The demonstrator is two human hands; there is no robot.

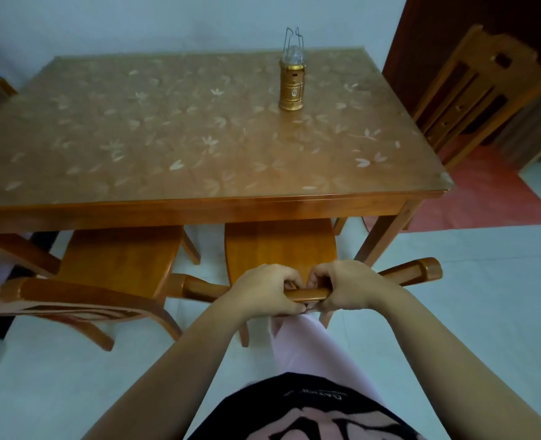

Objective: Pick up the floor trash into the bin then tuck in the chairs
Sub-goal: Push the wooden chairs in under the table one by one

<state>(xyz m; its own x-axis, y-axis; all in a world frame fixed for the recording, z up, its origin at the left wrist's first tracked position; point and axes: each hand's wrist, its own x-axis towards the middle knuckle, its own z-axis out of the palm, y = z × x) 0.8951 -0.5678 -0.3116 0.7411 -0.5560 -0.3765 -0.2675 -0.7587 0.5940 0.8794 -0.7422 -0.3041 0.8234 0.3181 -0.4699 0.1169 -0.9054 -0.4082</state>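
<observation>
- My left hand (262, 290) and right hand (345, 287) both clench the chair (278, 249) by its top rail, six o'clock.
- Seat partly under the table (199, 207) — twelve o'clock.
- I'd push straight, evenly — no twisting.

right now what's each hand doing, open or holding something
The left hand grips the top rail of the chair.
The right hand grips the same rail, right beside the left.
</observation>
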